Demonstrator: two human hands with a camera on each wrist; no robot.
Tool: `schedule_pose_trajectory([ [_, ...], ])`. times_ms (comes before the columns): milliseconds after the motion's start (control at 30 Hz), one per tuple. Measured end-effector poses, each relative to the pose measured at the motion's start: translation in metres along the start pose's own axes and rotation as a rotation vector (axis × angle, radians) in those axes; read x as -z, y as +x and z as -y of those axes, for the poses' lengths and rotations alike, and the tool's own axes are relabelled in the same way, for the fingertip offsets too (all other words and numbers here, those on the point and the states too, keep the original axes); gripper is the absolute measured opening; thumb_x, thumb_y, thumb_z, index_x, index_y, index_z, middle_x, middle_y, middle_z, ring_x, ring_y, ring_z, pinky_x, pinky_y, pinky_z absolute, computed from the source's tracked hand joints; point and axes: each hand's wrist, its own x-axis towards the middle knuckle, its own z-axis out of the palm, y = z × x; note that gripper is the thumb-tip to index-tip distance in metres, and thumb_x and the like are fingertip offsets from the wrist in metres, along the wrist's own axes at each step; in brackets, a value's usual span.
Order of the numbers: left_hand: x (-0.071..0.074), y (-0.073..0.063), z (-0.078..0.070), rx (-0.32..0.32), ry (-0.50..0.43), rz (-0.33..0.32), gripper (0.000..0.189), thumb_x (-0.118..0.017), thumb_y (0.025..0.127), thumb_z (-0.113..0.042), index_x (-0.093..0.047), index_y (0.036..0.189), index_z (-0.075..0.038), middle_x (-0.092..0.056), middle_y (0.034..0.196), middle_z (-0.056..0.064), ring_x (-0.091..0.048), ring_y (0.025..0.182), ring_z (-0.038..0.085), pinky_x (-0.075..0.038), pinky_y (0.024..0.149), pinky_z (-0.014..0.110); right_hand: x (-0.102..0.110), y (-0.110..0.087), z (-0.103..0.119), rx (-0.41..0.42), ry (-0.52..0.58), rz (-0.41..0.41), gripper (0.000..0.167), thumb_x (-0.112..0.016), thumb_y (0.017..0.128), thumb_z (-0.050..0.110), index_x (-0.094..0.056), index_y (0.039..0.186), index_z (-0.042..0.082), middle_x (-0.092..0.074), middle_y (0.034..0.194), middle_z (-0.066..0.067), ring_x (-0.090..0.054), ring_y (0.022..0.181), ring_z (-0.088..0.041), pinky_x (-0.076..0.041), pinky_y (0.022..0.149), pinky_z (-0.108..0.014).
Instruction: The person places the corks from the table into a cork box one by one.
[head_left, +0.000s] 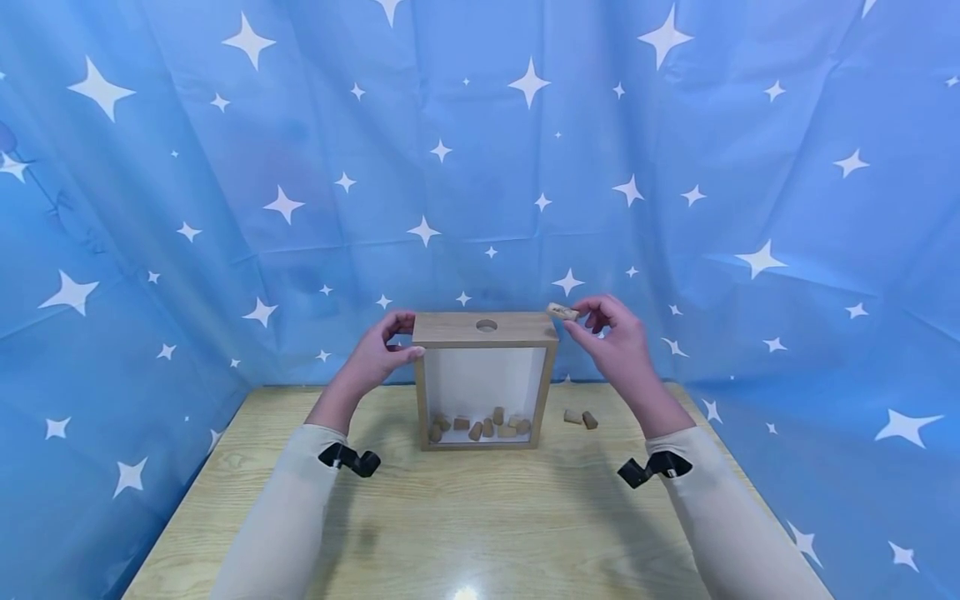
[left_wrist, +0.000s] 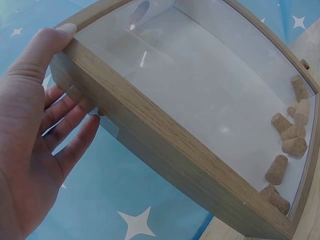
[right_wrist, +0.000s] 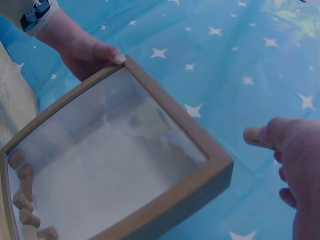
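Note:
A wooden shadow box [head_left: 549,392] with a clear front and a round hole [head_left: 487,326] in its top stands upright on the table. Several corks [head_left: 476,431] lie along its bottom inside. My left hand [head_left: 378,354] grips the box's upper left corner, the thumb on the front frame and the fingers round the side and back, as the left wrist view shows. Just above and beside the upper right corner, my right hand [head_left: 617,337] pinches a cork [head_left: 562,312] with dark print between thumb and fingers. In the right wrist view that cork [right_wrist: 254,136] is apart from the box.
Two loose corks [head_left: 581,417] lie on the wooden table [head_left: 465,517], right of the box. Behind the table hangs a blue curtain [head_left: 480,192] with white stars. Each sleeve carries a black wrist mount [head_left: 349,459].

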Motion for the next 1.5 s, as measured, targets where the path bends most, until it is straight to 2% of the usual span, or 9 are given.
schedule_pose_trajectory([
  [367,0.001,0.0,0.001,0.002,-0.003,-0.002,0.064,-0.084,0.102,-0.022,-0.053,0.156,-0.007,-0.059,0.148,0.017,-0.054,0.139,0.036,-0.044,0.119,0.061,-0.017,0.018,0.018,0.047,0.073,0.065,0.021,-0.083,0.101,0.007,-0.081,0.122,0.006,-0.07,0.108,-0.01,-0.06,0.084,-0.019,-0.052,0.075,-0.02],
  [500,0.0,0.0,0.0,-0.004,-0.009,0.001,0.065,-0.084,0.102,-0.022,-0.052,0.157,-0.006,-0.059,0.149,0.018,-0.054,0.14,0.037,-0.044,0.119,0.061,-0.023,0.025,0.026,0.052,0.097,0.131,0.022,-0.081,0.103,0.007,-0.081,0.125,0.007,-0.07,0.111,-0.009,-0.061,0.085,-0.021,-0.052,0.074,-0.022],
  [767,-0.001,0.0,0.0,-0.002,0.0,-0.006,0.065,-0.084,0.102,-0.022,-0.052,0.157,-0.006,-0.059,0.149,0.018,-0.054,0.141,0.038,-0.043,0.119,0.062,-0.039,0.041,0.035,-0.01,0.082,0.302,0.025,-0.078,0.105,0.011,-0.081,0.13,0.01,-0.069,0.111,-0.004,-0.062,0.087,-0.024,-0.054,0.074,-0.037],
  [967,0.0,0.0,-0.002,0.003,-0.001,-0.005,0.064,-0.083,0.103,-0.019,-0.052,0.157,-0.005,-0.059,0.148,0.019,-0.054,0.141,0.037,-0.044,0.118,0.061,-0.049,0.051,0.041,-0.031,0.075,0.391,0.027,-0.078,0.105,0.013,-0.08,0.132,0.009,-0.068,0.11,-0.004,-0.063,0.089,-0.024,-0.055,0.075,-0.035],
  [1500,0.0,0.0,0.001,-0.001,-0.001,-0.006,0.065,-0.083,0.103,-0.02,-0.052,0.158,-0.006,-0.059,0.148,0.017,-0.054,0.14,0.035,-0.045,0.117,0.059,-0.071,0.062,0.043,-0.017,0.052,0.459,0.027,-0.078,0.103,0.008,-0.08,0.129,0.006,-0.07,0.109,-0.006,-0.063,0.086,-0.022,-0.056,0.071,-0.031],
])
